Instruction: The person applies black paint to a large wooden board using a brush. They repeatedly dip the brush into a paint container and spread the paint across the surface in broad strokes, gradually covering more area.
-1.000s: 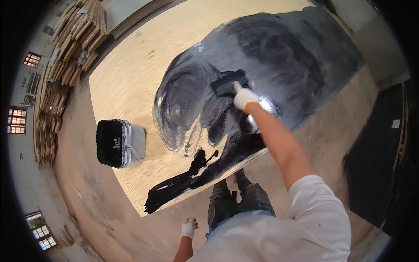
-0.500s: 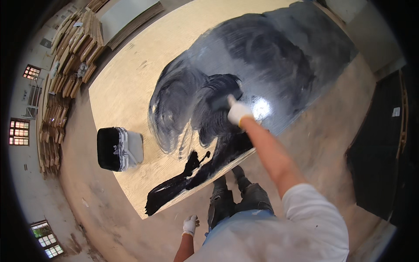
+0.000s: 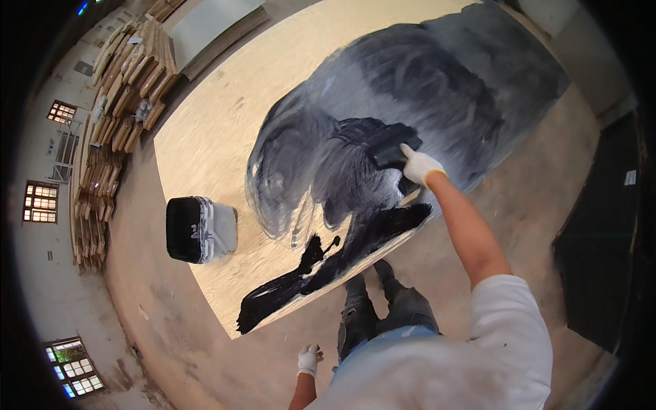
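Note:
In a white glove, my right hand (image 3: 421,166) presses a dark, wide, block-shaped spreading tool (image 3: 388,152) flat on the panel; its exact kind is hard to make out under the black coating. My fingers are closed on its right end. Beneath it lies a large pale wooden panel (image 3: 205,137), its right part covered with smeared black paint (image 3: 383,75). A thick wet streak of paint (image 3: 287,290) runs along the near edge. My gloved left hand (image 3: 310,359) hangs beside my leg, fingers curled, with nothing visible in it.
A square bucket (image 3: 220,229), black inside and smeared with paint, stands at the panel's left edge. Stacked wooden boards (image 3: 130,89) line the left wall. A large black panel (image 3: 598,239) stands on the right. Brown floor (image 3: 157,321) surrounds the panel.
My right hand has swept the tool to the right across the panel, leaving dark arcs. The whole view has shifted slightly. My left hand still hangs low with curled fingers.

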